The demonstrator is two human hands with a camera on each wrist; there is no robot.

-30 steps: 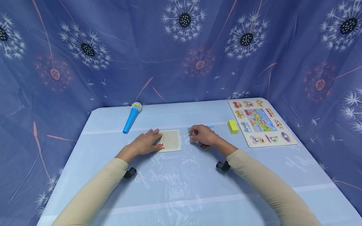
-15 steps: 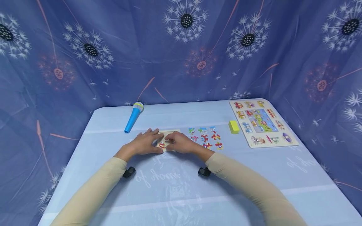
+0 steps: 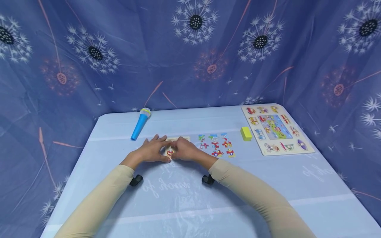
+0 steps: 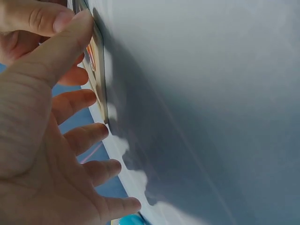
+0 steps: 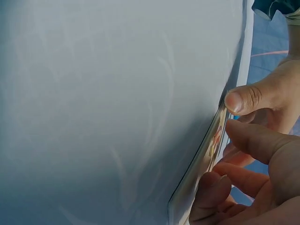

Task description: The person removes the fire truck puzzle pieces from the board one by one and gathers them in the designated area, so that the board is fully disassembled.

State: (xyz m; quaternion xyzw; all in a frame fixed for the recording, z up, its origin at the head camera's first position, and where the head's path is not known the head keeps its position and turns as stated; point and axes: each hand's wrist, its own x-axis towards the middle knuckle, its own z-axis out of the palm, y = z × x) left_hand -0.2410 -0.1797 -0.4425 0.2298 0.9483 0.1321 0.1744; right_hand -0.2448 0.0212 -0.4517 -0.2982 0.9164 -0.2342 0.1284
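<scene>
A shallow wooden puzzle tray (image 3: 180,138) lies between the hands, with a red-and-yellow jigsaw piece (image 3: 169,152) in its lower left part. My left hand (image 3: 151,150) rests at the tray's left edge, fingers spread and thumb along the near rim. My right hand (image 3: 184,149) reaches over the tray with its thumb and index finger pinching a jigsaw piece low at the board, mostly hidden by the fingers. In the right wrist view the thumbs of both hands come close together over the tray. Several loose jigsaw pieces (image 3: 215,145) lie in rows just right of the tray.
A blue toy microphone (image 3: 139,126) lies at the back left. A yellow block (image 3: 246,134) sits right of the loose pieces, beside a large picture puzzle board (image 3: 259,145). A patterned blue curtain (image 3: 166,66) surrounds the table (image 3: 178,205).
My right hand has moved left from the loose pieces to the tray, then slightly farther left toward my left hand. The left hand has stayed at the tray's left side.
</scene>
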